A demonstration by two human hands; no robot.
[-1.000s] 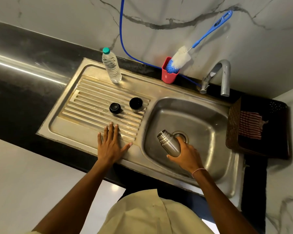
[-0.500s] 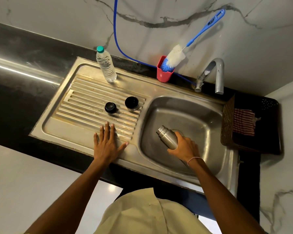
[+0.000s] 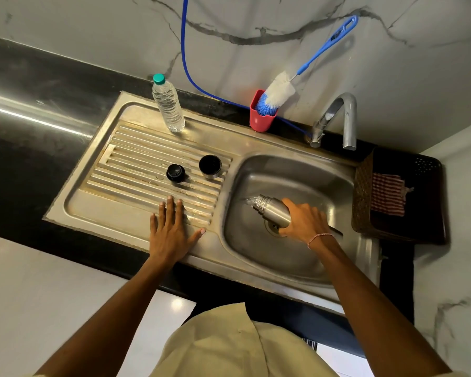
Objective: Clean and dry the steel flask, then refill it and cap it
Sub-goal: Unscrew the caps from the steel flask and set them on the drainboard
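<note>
Right hand (image 3: 306, 221) wrapped round the flask (image 3: 273, 213) body, firm hold. The flask is tipped near flat, its mouth pointing away from the palm toward the left, low inside the sink (image 3: 297, 170) just over the drain (image 3: 272, 228). Looks like water spilling from the mouth, a bit blurry.

Left hand (image 3: 172, 235) holds nothing, fingers straight, flat on the drainboard (image 3: 136, 170) well left of the grip. Past it sit the stopper (image 3: 175, 173) and lid (image 3: 210, 165), both off.

Step, as I read it: emptying or rinsing, early in the clean stage. Next likely calls for the brush (image 3: 276, 95), up beyond the grip in a red cup (image 3: 261, 121), or the tap (image 3: 343, 118) beside it. The cloth (image 3: 386, 197) for drying is right of the grip. The water bottle (image 3: 168, 104) for the refill is far left, still capped.
</note>
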